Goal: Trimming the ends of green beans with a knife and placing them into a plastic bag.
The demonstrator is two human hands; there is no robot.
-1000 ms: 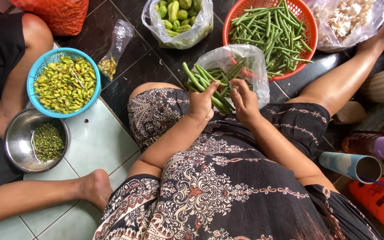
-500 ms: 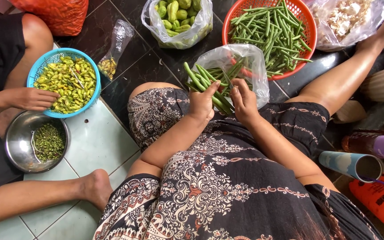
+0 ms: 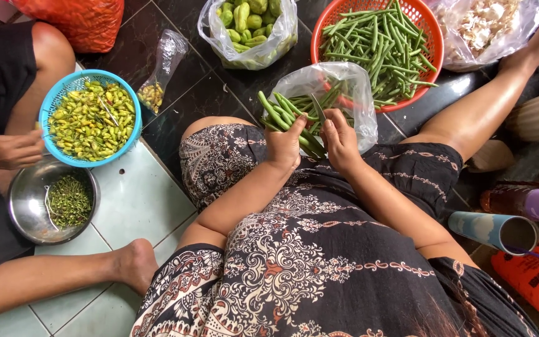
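Observation:
My left hand [image 3: 284, 145] grips a bunch of long green beans [image 3: 282, 113] over my lap, their ends pointing up and to the left. Beside it, my right hand [image 3: 339, 142] holds a small knife [image 3: 317, 107] with its blade against the beans. Behind both hands lies a clear plastic bag [image 3: 350, 87] with cut bean pieces in it. Beyond the bag stands a red basket [image 3: 425, 25] full of whole green beans [image 3: 382, 43].
At the left another person's hands [image 3: 7, 150] work beside a blue basket of small green chillies [image 3: 90, 118] and a steel bowl of stems [image 3: 32, 203]. A bag of green vegetables [image 3: 251, 28], a bag of garlic [image 3: 481, 25], bottles and a tube [image 3: 500, 229] surround me.
My hands and the beans have stayed in place. The other person's hand, resting on the blue basket half a second ago, has drawn back to the left.

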